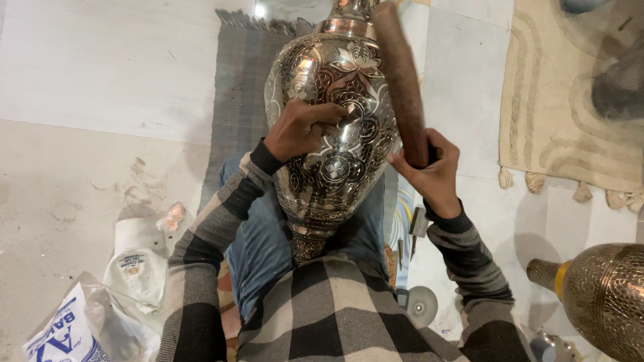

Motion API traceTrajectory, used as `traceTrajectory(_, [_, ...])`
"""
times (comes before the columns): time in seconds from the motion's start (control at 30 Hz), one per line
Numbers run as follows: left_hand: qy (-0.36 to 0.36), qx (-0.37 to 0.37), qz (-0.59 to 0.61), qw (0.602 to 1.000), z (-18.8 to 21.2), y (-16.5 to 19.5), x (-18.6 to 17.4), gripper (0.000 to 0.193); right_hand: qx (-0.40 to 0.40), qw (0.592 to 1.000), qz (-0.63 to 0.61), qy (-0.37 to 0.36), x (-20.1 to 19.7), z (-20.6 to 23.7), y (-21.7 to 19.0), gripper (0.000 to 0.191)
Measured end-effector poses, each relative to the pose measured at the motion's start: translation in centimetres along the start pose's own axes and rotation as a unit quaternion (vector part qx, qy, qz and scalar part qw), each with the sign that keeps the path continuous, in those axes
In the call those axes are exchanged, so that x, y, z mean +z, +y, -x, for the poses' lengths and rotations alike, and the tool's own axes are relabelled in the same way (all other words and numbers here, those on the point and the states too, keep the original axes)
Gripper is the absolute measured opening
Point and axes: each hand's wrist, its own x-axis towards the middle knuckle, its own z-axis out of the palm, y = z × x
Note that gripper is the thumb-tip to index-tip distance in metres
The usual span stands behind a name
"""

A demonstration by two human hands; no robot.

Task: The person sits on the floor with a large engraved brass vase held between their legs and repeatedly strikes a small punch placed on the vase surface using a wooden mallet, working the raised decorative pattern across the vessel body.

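Head | left hand (pixel 302 131) pressed on vase (pixel 335 127) | right hand (pixel 429 171) raises stick (pixel 402 74)

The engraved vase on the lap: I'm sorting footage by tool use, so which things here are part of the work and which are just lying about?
In use:
- engraved vase, steadied by the left hand
- wooden stick, held in the right hand

Lying about:
- second brass vase
- fringed rug
- plastic bags
- grey mat

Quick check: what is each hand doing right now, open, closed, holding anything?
Left hand: closed, fingers pinched around a small tool pressed against the engraved metal vase.
Right hand: closed around the lower end of a wooden stick, raised beside the vase.
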Motion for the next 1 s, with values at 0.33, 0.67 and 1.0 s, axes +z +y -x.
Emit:
traceTrajectory(0.33, [-0.014, 0.027, 0.03, 0.999, -0.1, -1.1, -0.1, 0.042, -0.001, 0.997, -0.079, 0.0, -1.6, -1.6, -3.2, 0.026])
traceTrajectory(0.67, [-0.021, 0.007, 0.025, 0.999, -0.2, -1.1, 0.1, 0.047, -0.093, 0.937, 0.331, -0.066, -1.7, -2.8, -4.2, 0.027])
traceTrajectory(1.0, [-0.051, 0.015, 0.022, 0.998, -0.6, -1.3, -0.5, 0.038, -0.027, 0.972, 0.226, -0.048, -1.4, -2.4, -4.1, 0.025])
